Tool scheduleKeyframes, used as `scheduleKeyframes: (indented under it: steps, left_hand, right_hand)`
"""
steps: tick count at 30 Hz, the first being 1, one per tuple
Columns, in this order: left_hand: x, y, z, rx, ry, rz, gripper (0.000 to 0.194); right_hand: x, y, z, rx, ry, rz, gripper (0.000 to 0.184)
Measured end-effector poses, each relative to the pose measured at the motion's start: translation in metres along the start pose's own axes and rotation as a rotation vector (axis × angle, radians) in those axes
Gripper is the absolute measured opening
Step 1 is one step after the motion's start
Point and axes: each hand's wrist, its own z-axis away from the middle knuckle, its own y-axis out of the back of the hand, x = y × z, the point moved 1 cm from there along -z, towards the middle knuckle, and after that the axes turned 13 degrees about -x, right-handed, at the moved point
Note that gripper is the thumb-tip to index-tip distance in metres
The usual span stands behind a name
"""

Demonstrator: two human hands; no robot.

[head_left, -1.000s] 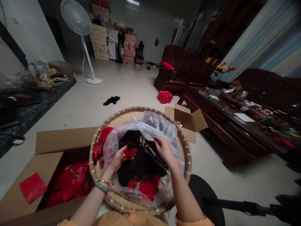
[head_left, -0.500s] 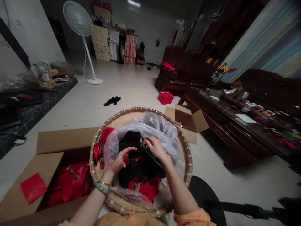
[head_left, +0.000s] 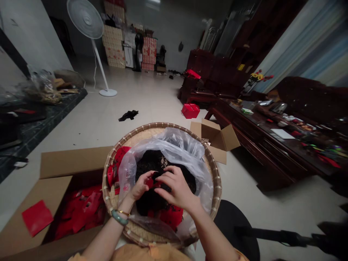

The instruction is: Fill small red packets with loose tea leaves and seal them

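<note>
My left hand (head_left: 141, 185) pinches a small red packet (head_left: 149, 183) above a clear plastic bag (head_left: 127, 170). My right hand (head_left: 175, 185) is bent over the packet from the right, its thumb and fingers closing round a dark clump (head_left: 165, 187). Below both hands, the bag holds a heap of black, loose, dry-looking material (head_left: 148, 159), with a paler patch near its top. More red packets (head_left: 171, 217) lie on the near side of the heap. A round woven bamboo tray (head_left: 217, 181) carries the bag. The packet's mouth is hidden by my fingers.
Left of the tray stands an open cardboard box (head_left: 74, 161) full of red packets (head_left: 81, 208), with one red piece (head_left: 37, 217) on its flap. A smaller open carton (head_left: 217, 139), a red box (head_left: 190, 110) and a wooden table (head_left: 244, 134) are beyond, on the right. A white fan (head_left: 104, 74) stands farther back.
My right hand has come from the top of the black heap down and left to the red packet, now with a dark clump in its fingers. My left hand stays nearly in place.
</note>
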Motion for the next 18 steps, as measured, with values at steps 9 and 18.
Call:
scheduleKeyframes:
  steps: [9, 18]
  left_hand:
    - [-0.003, -0.002, 0.001, -0.037, 0.096, -0.02, 0.08]
    - [-0.023, -0.005, 0.004, -0.023, 0.15, 0.144, 0.08]
  right_hand:
    - [-0.003, -0.017, -0.013, -0.238, -0.034, 0.181, 0.031]
    - [0.004, -0.009, -0.009, -0.207, -0.109, 0.105, 0.025]
